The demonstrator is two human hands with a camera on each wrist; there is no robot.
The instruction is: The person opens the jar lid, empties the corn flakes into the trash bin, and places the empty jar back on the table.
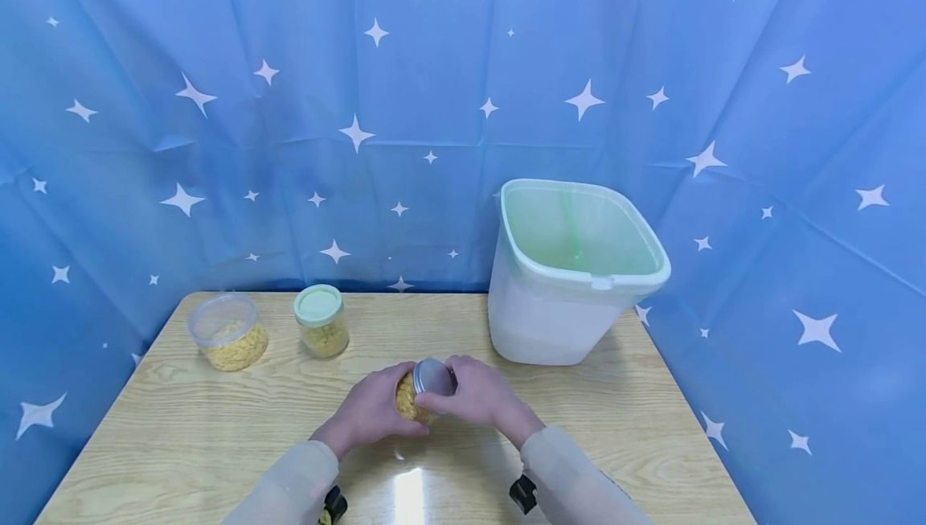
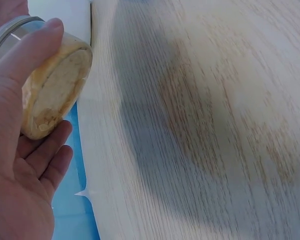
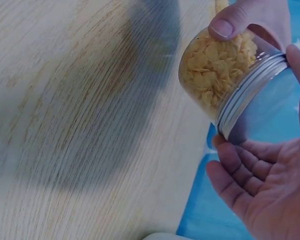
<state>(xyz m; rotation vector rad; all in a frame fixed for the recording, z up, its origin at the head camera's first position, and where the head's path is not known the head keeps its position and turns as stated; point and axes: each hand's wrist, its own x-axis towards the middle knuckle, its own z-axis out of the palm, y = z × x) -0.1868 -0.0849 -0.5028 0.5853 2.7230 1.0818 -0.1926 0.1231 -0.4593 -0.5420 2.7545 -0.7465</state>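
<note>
A clear jar [image 1: 407, 400] of yellow flakes is held tilted above the table, between both hands. My left hand [image 1: 372, 404] grips the jar's body, its thumb along the side in the left wrist view. Around the rim of the silver screw lid [image 1: 432, 378] are the thumb and fingers of my right hand [image 1: 481, 392]. The lid [image 3: 260, 105] sits on the jar's mouth in the right wrist view, and the flakes [image 3: 215, 70] show through the wall. The jar's base [image 2: 62, 92] faces the left wrist camera.
On the wooden table [image 1: 181, 445], a round clear tub [image 1: 235, 340] of flakes stands at the back left. Beside it is a jar with a pale green lid [image 1: 318, 305]. A large white bin [image 1: 538, 316] with a green rim stands at the back right. A starry blue curtain [image 1: 434, 107] hangs behind.
</note>
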